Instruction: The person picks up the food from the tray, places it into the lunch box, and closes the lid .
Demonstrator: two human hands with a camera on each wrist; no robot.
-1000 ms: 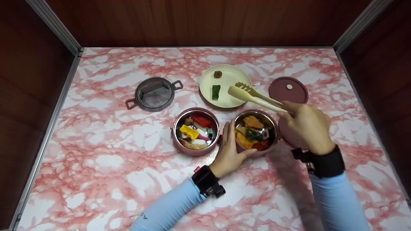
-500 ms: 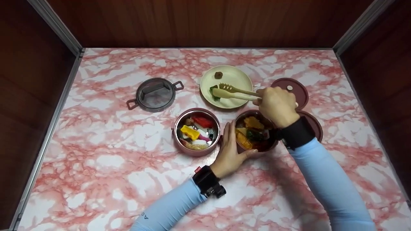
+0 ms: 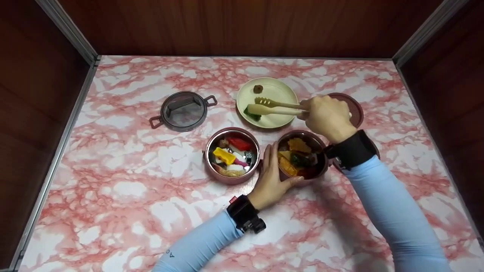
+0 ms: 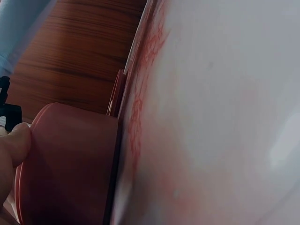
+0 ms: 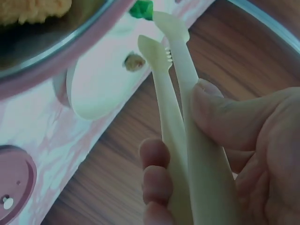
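Observation:
My right hand [image 3: 329, 117] grips pale yellow-green tongs [image 3: 279, 112], their tips over the cream plate [image 3: 281, 90]. The tong heads stand slightly apart and overlap a dark green food piece [image 3: 251, 114] at the plate's left side; in the right wrist view the green piece [image 5: 142, 9] shows right at the tips. A small brown food piece [image 3: 258, 89] lies further back on the plate. My left hand [image 3: 269, 183] holds the right-hand pink pot [image 4: 70, 159], thumb at the near rim and fingers along its left side. Fried-looking, orange and green food pieces lie inside.
A second pink pot [image 3: 230, 180] stands left of my left hand, filled with colourful food pieces. A glass lid with two handles [image 3: 184, 113] lies further left. A dark red lid [image 3: 353, 107] and another round one [image 3: 375, 148] are partly hidden by my right arm.
My right hand has moved left, bringing the tongs from the plate's right side onto the green piece. That piece has turned and shifted slightly. The left hand has stayed on the pot.

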